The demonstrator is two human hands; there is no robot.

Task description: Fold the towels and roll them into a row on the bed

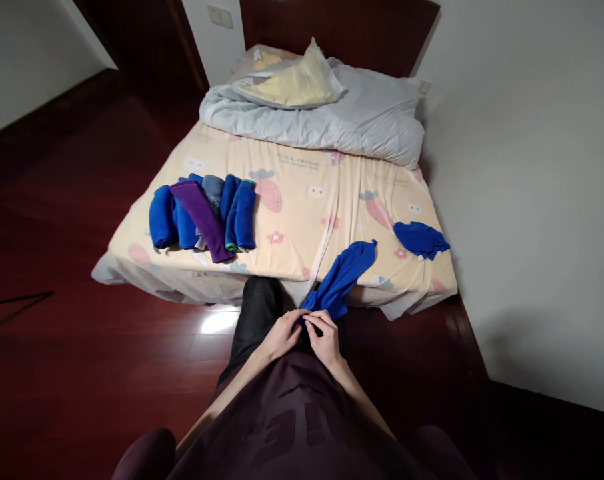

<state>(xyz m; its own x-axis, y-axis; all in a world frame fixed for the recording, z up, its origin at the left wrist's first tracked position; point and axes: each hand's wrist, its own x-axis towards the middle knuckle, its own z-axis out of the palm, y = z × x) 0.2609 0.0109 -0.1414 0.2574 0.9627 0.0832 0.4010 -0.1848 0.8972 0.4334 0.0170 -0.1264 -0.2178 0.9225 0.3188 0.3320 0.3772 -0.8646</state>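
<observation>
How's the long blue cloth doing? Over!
Left fingers, right fingers: together at near end. Long blue cloth: far end on cartoon-print bedsheet. Nothing seen lying on top.

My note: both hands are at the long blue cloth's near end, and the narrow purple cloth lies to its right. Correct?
The side is wrong: in the head view, the narrow purple cloth lies to the left of the long blue cloth. The rest stands.

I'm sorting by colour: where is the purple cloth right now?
In the head view, the purple cloth lies slantwise on the left of the bed, partly over the grey cloth, among blue rolls.
</observation>
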